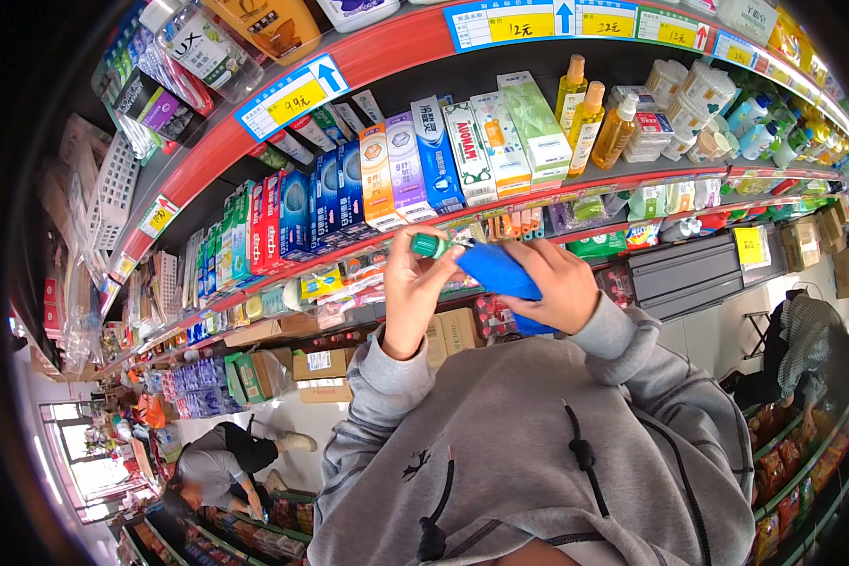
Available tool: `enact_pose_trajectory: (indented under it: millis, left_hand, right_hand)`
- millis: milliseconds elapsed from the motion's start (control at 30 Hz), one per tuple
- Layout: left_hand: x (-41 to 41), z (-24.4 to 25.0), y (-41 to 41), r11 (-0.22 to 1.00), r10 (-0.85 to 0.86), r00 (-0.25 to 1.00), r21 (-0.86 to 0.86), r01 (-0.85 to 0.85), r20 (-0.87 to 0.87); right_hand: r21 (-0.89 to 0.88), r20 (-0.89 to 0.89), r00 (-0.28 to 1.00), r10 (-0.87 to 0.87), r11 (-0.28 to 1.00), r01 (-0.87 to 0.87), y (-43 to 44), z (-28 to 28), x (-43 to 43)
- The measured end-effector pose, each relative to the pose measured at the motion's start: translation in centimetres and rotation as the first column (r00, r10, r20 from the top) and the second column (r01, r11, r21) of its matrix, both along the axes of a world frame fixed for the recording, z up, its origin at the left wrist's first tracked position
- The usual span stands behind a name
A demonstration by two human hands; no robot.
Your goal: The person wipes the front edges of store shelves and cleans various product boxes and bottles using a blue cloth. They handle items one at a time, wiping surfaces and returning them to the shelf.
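Note:
My left hand (416, 286) pinches a small bottle by its green cap end (425, 245), thumb and fingers around it. A bright blue cloth (499, 271) is bunched in my right hand (560, 283), its far end close to the bottle; whether they touch I cannot tell. The bottle's body is mostly hidden by my fingers. Both hands are in front of a shelf, below a row of toothpaste boxes (407, 166).
The red shelf edge (368, 44) bears price tags. Amber pump bottles (614, 131) stand right of the boxes. Cardboard cartons (453, 334) sit low behind my hands. One person (212, 467) bends over racks at lower left, another person (806, 347) at far right.

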State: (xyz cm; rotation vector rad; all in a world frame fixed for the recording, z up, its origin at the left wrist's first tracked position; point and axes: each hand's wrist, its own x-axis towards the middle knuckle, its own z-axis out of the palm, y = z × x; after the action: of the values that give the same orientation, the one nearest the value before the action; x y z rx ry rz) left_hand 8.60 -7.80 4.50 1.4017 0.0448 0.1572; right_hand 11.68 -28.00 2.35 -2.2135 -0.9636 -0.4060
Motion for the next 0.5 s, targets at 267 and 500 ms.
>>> enact_pose_trajectory:
  millis: [267,500]
  left_hand:
    - [0.5,0.8,0.0,0.999,-0.025,0.999,0.034,0.024,0.026]
    - [1.5,1.5,0.0,0.994,-0.081,0.996,0.070,0.079,0.027]
  right_hand:
    - [-0.126,-0.107,0.992,-0.073,0.990,0.059,-0.5,-1.9,0.0]
    - [-0.104,-0.406,0.914,0.013,0.993,-0.060,1.0,-0.2,0.6]
